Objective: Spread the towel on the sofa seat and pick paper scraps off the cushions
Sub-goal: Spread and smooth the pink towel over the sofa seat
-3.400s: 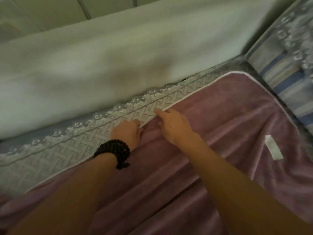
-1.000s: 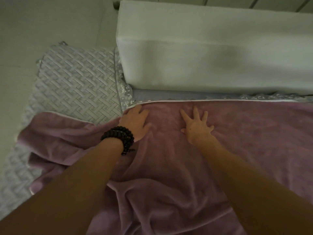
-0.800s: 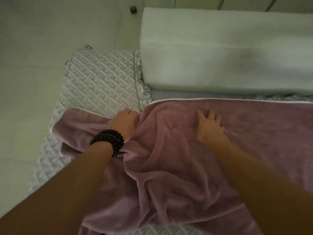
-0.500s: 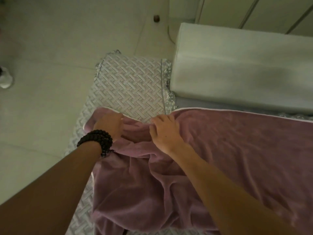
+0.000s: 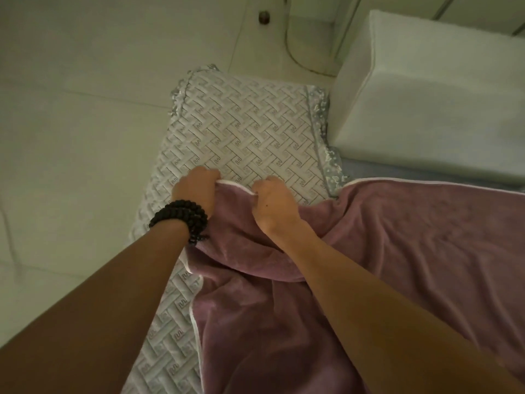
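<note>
A mauve towel with a white hem lies over the sofa seat, flat on the right and bunched in folds near my wrists. My left hand, with a black bead bracelet on its wrist, grips the towel's white-edged end. My right hand is closed on the same edge just to the right. Both hands hold the edge on the grey woven seat cover. No paper scrap is in view.
A white back cushion stands at the upper right, behind the towel. The woven cover ends at the sofa's left side, beyond which is pale tiled floor. A thin cable curves on the floor at the top.
Both hands have slid left along the towel, from pressing flat on it to gripping its left end. The view has swung left, showing the seat's end and the floor.
</note>
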Motion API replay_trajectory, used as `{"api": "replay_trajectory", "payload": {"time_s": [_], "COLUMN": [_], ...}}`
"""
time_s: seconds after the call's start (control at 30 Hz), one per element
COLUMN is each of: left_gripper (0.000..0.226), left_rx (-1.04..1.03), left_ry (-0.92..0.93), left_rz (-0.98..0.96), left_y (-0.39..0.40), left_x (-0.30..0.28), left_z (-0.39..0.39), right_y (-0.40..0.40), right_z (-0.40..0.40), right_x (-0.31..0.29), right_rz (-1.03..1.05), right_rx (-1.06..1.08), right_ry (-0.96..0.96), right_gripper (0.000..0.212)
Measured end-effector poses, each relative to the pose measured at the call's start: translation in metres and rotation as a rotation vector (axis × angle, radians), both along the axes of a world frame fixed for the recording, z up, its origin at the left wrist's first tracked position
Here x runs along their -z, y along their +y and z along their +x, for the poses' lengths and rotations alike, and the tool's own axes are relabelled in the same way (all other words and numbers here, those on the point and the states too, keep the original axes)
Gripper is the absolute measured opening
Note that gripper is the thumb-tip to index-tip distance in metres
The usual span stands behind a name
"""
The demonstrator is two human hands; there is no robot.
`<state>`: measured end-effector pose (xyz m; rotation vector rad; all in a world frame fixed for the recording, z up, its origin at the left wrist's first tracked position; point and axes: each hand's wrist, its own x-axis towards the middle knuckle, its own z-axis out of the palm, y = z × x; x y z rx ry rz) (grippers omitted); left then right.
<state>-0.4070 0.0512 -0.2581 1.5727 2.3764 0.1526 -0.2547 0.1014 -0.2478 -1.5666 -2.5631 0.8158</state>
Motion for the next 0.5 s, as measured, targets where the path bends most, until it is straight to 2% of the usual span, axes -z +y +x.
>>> {"api": "replay_trajectory", "payload": {"time_s": [0.1,0.2,0.27,0.33,0.4,0.43,0.5], "left_gripper": [0.021,0.017,0.014,0.019,0.039,0.05,0.064], "left_rx": [-0.133,-0.15,-0.145,-0.143,-0.114,-0.087,-0.014], "left_ry": [0.035,0.11,0.134,0.11,0.002,-0.084,-0.131], "left_rz": [0.163,0.207,0.212,0.188,0.099,0.023,-0.144], "left_y": [0.018,0.037,0.045,0.049,0.049,0.047,0.039], "left_x": [-0.02,-0.035,-0.033,-0.025,-0.011,-0.002,0.018], "left_z": [-0.029,-0.066,-0.079,-0.077,-0.07,-0.065,-0.06], "right_y": [0.019,0.04,0.048,0.05,0.046,0.044,0.04], "right_z": [-0.028,-0.059,-0.072,-0.072,-0.067,-0.064,-0.061], "right_x": [-0.013,-0.019,-0.013,-0.003,0.01,0.017,0.031], "right_rz": [0.085,0.078,0.033,-0.058,-0.193,-0.219,-0.165], "right_rx": [0.027,-0.002,-0.019,-0.073,-0.17,-0.218,-0.299], "right_ry": [0.226,0.318,0.3,0.241,0.157,0.101,-0.007], "right_gripper": [0.019,0.023,0.023,0.041,0.071,0.079,0.08]}}
